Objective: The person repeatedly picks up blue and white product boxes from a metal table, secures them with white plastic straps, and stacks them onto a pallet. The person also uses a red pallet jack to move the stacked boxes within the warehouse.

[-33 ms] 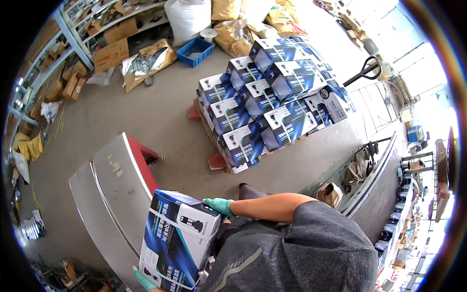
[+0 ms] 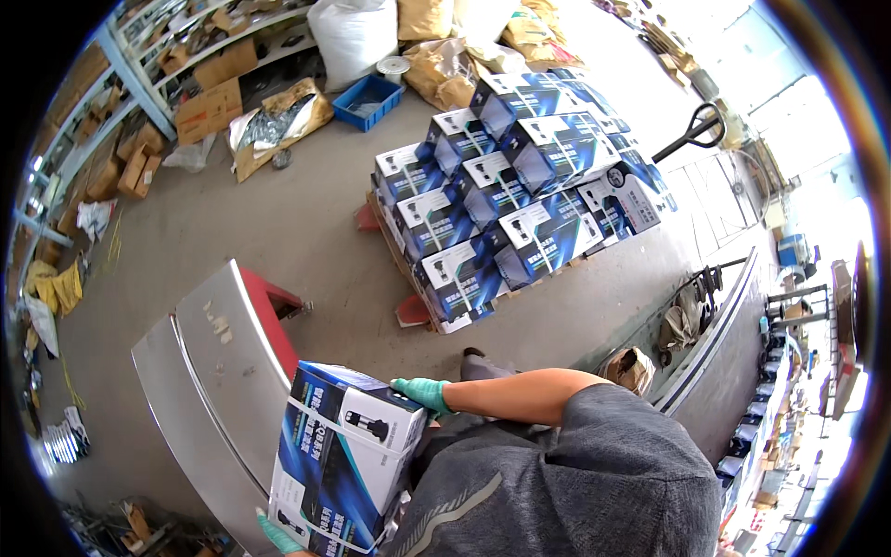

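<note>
A blue-and-white printed carton (image 2: 343, 455), bound with white strapping, is tilted against the front of my body. My right hand (image 2: 422, 393), in a green glove, grips its upper end, with part of the fingers hidden. At the lower end, my gloved left hand (image 2: 277, 536) presses on the carton's side, partly cut off by the picture's edge. Beside and partly beneath the carton in view is a grey metal-topped bench (image 2: 223, 371) with a red side. Whether the carton rests on it, I cannot tell.
Similar cartons (image 2: 552, 223) are stacked on a pallet (image 2: 418, 299) ahead, with a black pallet-jack handle (image 2: 691, 139) behind. A blue bin (image 2: 368, 102) and full sacks (image 2: 353, 42) stand farther back. Shelving (image 2: 139, 79) lines the left; a long dark conveyor-like table (image 2: 715, 381) runs right.
The view has shifted slightly, and a little more of my shoe shows beyond my right arm. Both hands keep their hold on the carton.
</note>
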Motion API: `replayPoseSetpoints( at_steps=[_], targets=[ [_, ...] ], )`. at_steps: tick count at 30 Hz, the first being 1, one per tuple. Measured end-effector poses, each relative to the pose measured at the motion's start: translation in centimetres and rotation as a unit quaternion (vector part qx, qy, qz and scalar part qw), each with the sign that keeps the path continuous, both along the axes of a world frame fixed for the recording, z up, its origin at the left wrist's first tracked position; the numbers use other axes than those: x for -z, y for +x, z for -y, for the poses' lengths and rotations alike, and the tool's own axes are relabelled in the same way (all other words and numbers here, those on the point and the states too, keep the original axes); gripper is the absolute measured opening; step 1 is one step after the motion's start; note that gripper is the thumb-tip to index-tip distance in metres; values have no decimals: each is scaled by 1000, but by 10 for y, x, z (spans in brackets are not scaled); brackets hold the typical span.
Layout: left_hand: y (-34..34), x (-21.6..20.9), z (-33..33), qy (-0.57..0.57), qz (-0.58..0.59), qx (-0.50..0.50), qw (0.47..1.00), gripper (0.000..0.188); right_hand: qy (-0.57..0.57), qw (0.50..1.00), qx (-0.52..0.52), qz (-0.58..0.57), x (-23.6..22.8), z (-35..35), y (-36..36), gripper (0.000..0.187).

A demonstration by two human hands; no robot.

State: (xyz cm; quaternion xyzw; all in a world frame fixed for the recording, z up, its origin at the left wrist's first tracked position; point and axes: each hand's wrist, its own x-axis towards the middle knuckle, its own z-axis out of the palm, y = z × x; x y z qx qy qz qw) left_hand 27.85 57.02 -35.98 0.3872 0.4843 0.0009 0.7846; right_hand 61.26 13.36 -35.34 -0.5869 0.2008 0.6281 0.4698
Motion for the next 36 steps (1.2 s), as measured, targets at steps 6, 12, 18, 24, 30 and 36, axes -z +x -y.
replayPoseSetpoints(
  at_steps=[6,12,18,24,30,36],
  targets=[
    [173,-57,164,14,-37,29,999,83,6,993,119,8,-11,158,54,55],
    [358,-3,304,9,-14,137,990,59,-26,925,380,19,-3,368,110,41],
    [587,-6,570,-86,41,268,959,59,13,775,630,51,75,604,157,35],
    [737,-8,771,-194,157,400,882,71,129,671,722,108,132,794,221,41],
    [717,49,872,105,156,361,913,69,-79,693,703,139,120,785,279,52],
    [723,55,883,-29,68,318,945,59,79,561,818,100,115,735,297,78]
  ],
)
